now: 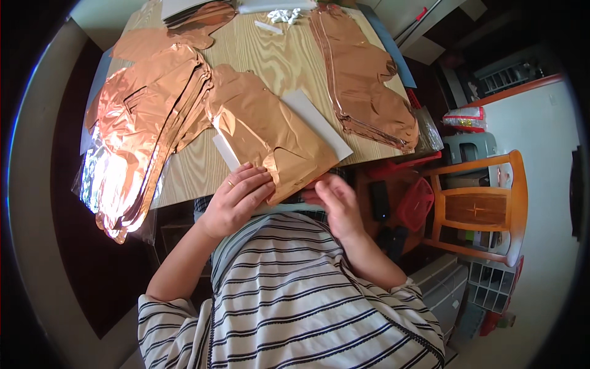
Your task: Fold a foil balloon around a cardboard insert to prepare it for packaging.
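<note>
A flat copper-coloured foil balloon [264, 123] lies folded over a white card [319, 126], its near end hanging past the table's front edge. My left hand [236, 197], with a ring on one finger, rests its fingers over the foil's near left corner; its thumb is hidden. Close by the near right edge of the foil is my right hand [336, 203], thumb and fingers apart. Its fingertips are slightly blurred and partly hidden near the foil's underside.
Stacked copper foil balloons [144, 117] cover the left of the wood-grain table [264, 55]. Another stack [365, 80] lies at the right. Crumpled white pieces [284, 16] sit at the back. A wooden chair [476, 206] and a red plastic basket [416, 205] stand to the right.
</note>
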`<action>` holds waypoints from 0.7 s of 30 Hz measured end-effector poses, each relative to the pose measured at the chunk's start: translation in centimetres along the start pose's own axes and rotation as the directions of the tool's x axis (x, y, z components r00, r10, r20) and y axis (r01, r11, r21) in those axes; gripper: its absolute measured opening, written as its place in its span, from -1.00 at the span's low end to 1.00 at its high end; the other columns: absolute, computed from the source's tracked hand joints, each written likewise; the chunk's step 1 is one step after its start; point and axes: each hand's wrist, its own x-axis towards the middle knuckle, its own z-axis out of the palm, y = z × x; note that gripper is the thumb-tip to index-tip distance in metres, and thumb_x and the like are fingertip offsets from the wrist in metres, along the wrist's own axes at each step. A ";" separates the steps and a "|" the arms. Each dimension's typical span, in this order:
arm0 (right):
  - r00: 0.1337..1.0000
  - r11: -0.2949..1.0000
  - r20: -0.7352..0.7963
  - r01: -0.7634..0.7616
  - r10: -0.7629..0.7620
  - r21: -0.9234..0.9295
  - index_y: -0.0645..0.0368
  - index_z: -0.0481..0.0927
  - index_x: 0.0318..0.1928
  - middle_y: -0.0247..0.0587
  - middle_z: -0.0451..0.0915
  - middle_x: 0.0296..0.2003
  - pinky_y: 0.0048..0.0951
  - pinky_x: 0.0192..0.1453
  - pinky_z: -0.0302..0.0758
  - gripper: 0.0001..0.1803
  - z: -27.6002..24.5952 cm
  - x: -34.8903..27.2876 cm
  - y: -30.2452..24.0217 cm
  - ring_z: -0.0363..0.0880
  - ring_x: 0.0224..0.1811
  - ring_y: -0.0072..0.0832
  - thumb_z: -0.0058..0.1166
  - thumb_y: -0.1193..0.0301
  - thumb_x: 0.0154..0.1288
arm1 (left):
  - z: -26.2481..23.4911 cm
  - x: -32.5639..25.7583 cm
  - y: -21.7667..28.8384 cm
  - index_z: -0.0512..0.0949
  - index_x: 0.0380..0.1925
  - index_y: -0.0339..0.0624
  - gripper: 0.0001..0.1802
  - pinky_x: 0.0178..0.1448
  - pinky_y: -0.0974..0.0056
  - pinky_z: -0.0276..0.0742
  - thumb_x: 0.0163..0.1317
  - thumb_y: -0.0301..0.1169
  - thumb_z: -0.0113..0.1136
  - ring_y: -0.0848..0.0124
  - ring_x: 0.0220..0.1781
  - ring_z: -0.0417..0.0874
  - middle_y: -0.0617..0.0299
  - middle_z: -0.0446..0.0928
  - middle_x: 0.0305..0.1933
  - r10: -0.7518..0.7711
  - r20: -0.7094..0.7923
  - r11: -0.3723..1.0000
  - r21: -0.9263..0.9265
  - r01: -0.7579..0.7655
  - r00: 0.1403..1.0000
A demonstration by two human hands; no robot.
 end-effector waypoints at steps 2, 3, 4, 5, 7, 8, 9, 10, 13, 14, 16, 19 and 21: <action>0.983 0.984 0.022 0.180 -0.180 0.000 0.28 0.45 0.21 -0.19 0.62 0.01 -0.38 0.10 0.63 -0.57 -0.9 0.5 -0.2 0.64 -0.01 -0.48 0.18 0.30 0.49 | -0.5 0.2 0.1 0.62 0.07 -0.31 -0.55 0.43 -0.09 0.48 0.11 -0.57 0.32 0.03 0.22 0.63 -0.02 0.61 0.12 -0.046 -0.008 0.995 -0.086 0.045 0.999; 0.973 0.973 0.006 0.232 -0.232 -0.009 0.29 0.41 0.25 -0.19 0.61 0.02 -0.38 0.12 0.62 -0.51 -0.5 0.4 -1.5 0.63 0.01 -0.49 0.20 0.30 0.48 | -0.8 0.5 0.3 0.62 0.08 -0.33 -0.54 0.43 -0.09 0.48 0.10 -0.61 0.29 0.02 0.22 0.63 -0.03 0.61 0.12 -0.062 0.005 0.991 -0.115 0.062 0.998; 0.971 0.972 0.013 0.237 -0.237 0.003 0.28 0.34 0.32 -0.17 0.60 0.03 -0.41 0.16 0.58 -0.41 -0.7 0.7 -2.0 0.62 0.01 -0.51 0.26 0.31 0.43 | -1.2 0.8 0.3 0.61 0.09 -0.35 -0.52 0.43 -0.08 0.48 0.09 -0.65 0.26 0.01 0.23 0.63 -0.04 0.62 0.11 -0.077 0.019 0.987 -0.143 0.079 0.997; 0.957 0.957 0.041 0.288 -0.286 -0.045 0.28 0.34 0.33 -0.17 0.61 0.03 -0.42 0.16 0.56 -0.39 -0.6 1.1 -2.7 0.61 0.01 -0.51 0.28 0.32 0.41 | -1.6 1.3 0.3 0.61 0.09 -0.36 -0.51 0.43 -0.08 0.48 0.08 -0.69 0.23 0.00 0.23 0.63 -0.05 0.62 0.11 -0.088 0.034 0.981 -0.169 0.093 0.996; 0.920 0.911 0.104 0.389 -0.378 -0.137 0.29 0.33 0.35 -0.17 0.61 0.02 -0.44 0.18 0.53 -0.35 -0.4 1.8 -3.9 0.60 0.01 -0.53 0.31 0.33 0.38 | -2.6 2.1 0.3 0.60 0.11 -0.39 -0.47 0.42 -0.06 0.50 0.04 -0.75 0.16 -0.01 0.23 0.63 -0.08 0.62 0.11 -0.097 0.017 0.975 -0.199 0.099 0.995; 0.910 0.894 0.118 0.413 -0.398 -0.171 0.29 0.39 0.32 -0.17 0.62 0.05 -0.44 0.22 0.49 -0.36 -0.3 2.2 -4.5 0.59 0.06 -0.53 0.36 0.38 0.31 | -3.2 2.4 0.3 0.59 0.12 -0.40 -0.44 0.41 -0.06 0.50 0.02 -0.78 0.13 -0.01 0.22 0.63 -0.09 0.62 0.11 -0.103 0.009 0.972 -0.213 0.102 0.995; 0.891 0.855 0.169 0.453 -0.422 -0.252 0.29 0.43 0.29 -0.19 0.63 0.06 -0.43 0.23 0.48 -0.38 -0.4 2.8 -5.1 0.59 0.08 -0.53 0.38 0.38 0.30 | -3.6 2.6 0.1 0.59 0.12 -0.41 -0.44 0.40 -0.05 0.51 0.02 -0.79 0.12 -0.02 0.22 0.63 -0.10 0.61 0.11 -0.117 -0.006 0.971 -0.211 0.113 0.993; 0.871 0.807 0.222 0.491 -0.439 -0.330 0.29 0.47 0.27 -0.20 0.63 0.07 -0.43 0.24 0.47 -0.40 -0.6 3.3 -5.9 0.58 0.10 -0.53 0.39 0.39 0.28 | -4.1 2.8 -0.1 0.58 0.13 -0.42 -0.43 0.39 -0.04 0.52 0.02 -0.80 0.11 -0.02 0.22 0.63 -0.11 0.61 0.12 -0.130 -0.020 0.970 -0.209 0.123 0.991; 0.852 0.817 0.342 0.497 -0.396 -0.293 0.32 0.63 0.10 -0.27 0.69 0.02 -0.43 0.24 0.47 -0.59 -0.5 5.1 -7.5 0.60 0.08 -0.53 0.38 0.43 0.29 | -5.4 4.0 -0.9 0.58 0.12 -0.44 -0.43 0.38 0.01 0.54 0.03 -0.81 0.04 -0.03 0.19 0.65 -0.12 0.62 0.11 -0.118 -0.080 0.978 -0.182 0.101 0.990; 0.856 0.852 0.363 0.467 -0.368 -0.238 0.33 0.65 0.06 -0.28 0.71 -0.03 -0.44 0.22 0.48 -0.64 -0.3 5.6 -7.6 0.61 0.04 -0.54 0.36 0.44 0.31 | -5.9 4.6 -1.1 0.58 0.12 -0.44 -0.44 0.38 0.02 0.54 0.04 -0.81 0.03 -0.03 0.19 0.66 -0.13 0.63 0.10 -0.103 -0.105 0.984 -0.158 0.086 0.989; 0.856 0.874 0.396 0.437 -0.332 -0.212 0.32 0.72 -0.10 -0.34 0.74 -0.23 -0.52 0.03 0.54 -0.81 0.5 5.4 -8.1 0.65 -0.14 -0.59 0.30 0.46 0.37 | -6.6 5.3 -1.4 0.59 0.10 -0.44 -0.46 0.39 -0.01 0.53 0.06 -0.81 -0.01 -0.04 0.18 0.68 -0.14 0.65 0.08 -0.108 -0.151 0.989 -0.113 0.091 0.983; 0.869 0.974 0.460 0.223 -0.180 -0.039 0.28 0.74 -0.17 -0.34 0.73 -0.31 -0.60 -0.12 0.52 -0.87 2.7 3.4 -10.5 0.63 -0.24 -0.66 0.28 0.46 0.38 | -7.8 6.5 -1.4 0.59 0.10 -0.43 -0.47 0.39 -0.05 0.53 0.08 -0.81 -0.02 -0.06 0.19 0.68 -0.14 0.65 0.09 -0.054 -0.244 0.995 -0.090 0.033 0.968; 0.873 1.000 0.488 0.007 -0.013 0.014 0.22 0.73 -0.15 -0.33 0.73 -0.33 -0.60 -0.19 0.51 -0.89 1.4 3.2 -10.2 0.62 -0.27 -0.66 0.27 0.46 0.38 | -8.1 6.2 -1.8 0.58 0.14 -0.39 -0.49 0.44 -0.12 0.45 0.15 -0.79 0.02 -0.10 0.26 0.62 -0.10 0.65 0.14 -0.037 -0.189 0.996 -0.081 0.022 0.981</action>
